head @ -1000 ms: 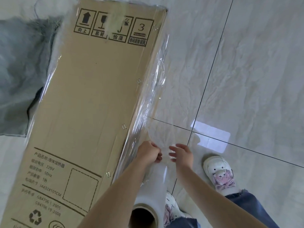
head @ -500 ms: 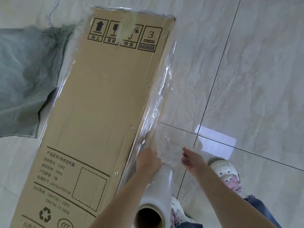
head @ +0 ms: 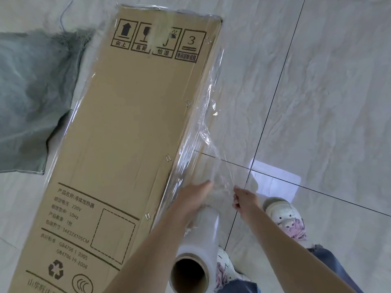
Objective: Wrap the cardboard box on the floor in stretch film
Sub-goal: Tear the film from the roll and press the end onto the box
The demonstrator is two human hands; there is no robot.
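Clear stretch film (head: 213,166) runs taut between the two hands and the box edge, wrinkled and glossy. The right hand (head: 245,198) pinches the film's loose edge with curled fingers. The left hand (head: 195,197), just beside it, lies over the far end of the film roll (head: 201,240); its fingers are hidden past the knuckles, so whether they curl round the roll or only press on it cannot be told. The roll points away from the person, its brown cardboard core open toward the camera.

Left of both hands the cardboard box (head: 131,134) lies on the floor (head: 317,92), its long axis running away from the person and leaning slightly right; its near end is cut off by the frame. Film already clings to its right edge. Beyond the box's left side lies a grey fuzzy rug (head: 31,92). Glossy marbled tiles cover the floor, and a white shoe (head: 283,214) stands right of the right hand.
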